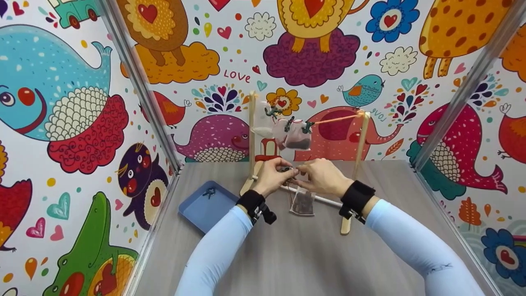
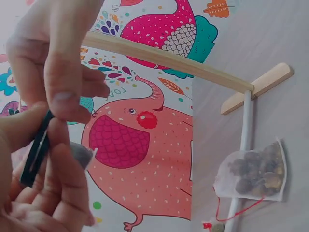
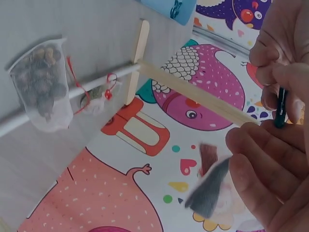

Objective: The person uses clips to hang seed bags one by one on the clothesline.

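Note:
Close together in front of the hanging line, both hands work on a small dark green clip (image 2: pixel 36 152). My left hand (image 1: pixel 273 176) pinches it between thumb and fingers. Fingertips of my right hand (image 1: pixel 326 176) pinch its upper end in the left wrist view. Below the hands, a mesh sachet (image 1: pixel 303 202) with dark round contents and a red string (image 3: pixel 77 77) overlaps the white rod (image 2: pixel 246 116). Behind and above the hands, several sachets (image 1: pixel 298 139) hang from an orange cord (image 1: pixel 337 119), held by dark green clips (image 1: pixel 307 126).
The cord runs between two wooden posts (image 1: pixel 361 139) with flat wooden feet (image 2: pixel 263 87). To the left, a blue tray (image 1: pixel 191 207) holds several dark green clips (image 1: pixel 208 192). Patterned panels (image 1: pixel 230 135) enclose the grey table (image 1: pixel 304 255) at the back and sides.

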Demonstrator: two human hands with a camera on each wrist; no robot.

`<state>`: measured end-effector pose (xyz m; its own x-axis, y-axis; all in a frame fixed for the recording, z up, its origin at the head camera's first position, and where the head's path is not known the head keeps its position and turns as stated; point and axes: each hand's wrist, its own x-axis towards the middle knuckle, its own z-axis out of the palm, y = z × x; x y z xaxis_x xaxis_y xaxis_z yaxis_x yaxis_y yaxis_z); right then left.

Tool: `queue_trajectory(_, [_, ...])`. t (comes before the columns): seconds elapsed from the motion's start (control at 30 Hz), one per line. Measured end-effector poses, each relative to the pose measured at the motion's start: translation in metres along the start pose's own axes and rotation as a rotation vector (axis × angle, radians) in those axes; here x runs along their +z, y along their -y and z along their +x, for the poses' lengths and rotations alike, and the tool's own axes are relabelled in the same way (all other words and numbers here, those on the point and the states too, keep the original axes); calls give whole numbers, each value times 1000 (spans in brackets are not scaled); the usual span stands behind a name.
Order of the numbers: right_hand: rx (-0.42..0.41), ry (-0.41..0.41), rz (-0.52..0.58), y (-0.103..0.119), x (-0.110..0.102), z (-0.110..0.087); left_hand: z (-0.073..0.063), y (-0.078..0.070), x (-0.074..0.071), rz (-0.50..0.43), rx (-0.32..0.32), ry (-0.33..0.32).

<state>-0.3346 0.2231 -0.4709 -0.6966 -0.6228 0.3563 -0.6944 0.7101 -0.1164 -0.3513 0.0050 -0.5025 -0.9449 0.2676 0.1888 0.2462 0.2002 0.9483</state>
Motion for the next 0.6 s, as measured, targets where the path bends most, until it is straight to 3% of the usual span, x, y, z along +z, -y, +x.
queue_trajectory(0.17, [-16,-20,-63,-11,-13,2,13,4,-1,-137,-55,-26])
queue_trajectory(0.27, [-2,-44,-118,-17,-20,4,22,14,-4,-103,-56,-91])
queue_trajectory(0.33, [24,-48,-132,-22,-24,4,27,23,-7,23,-23,-140])
queue_trajectory(0.47, [70,-38,-173,-32,-32,3,41,50,-11,384,73,-223])
queue_trajectory(0.57, [82,-35,-196,-39,-37,2,56,79,-9,602,141,-249])
queue_trajectory(0.6, [84,-35,-204,-41,-38,1,65,97,-6,672,163,-250])
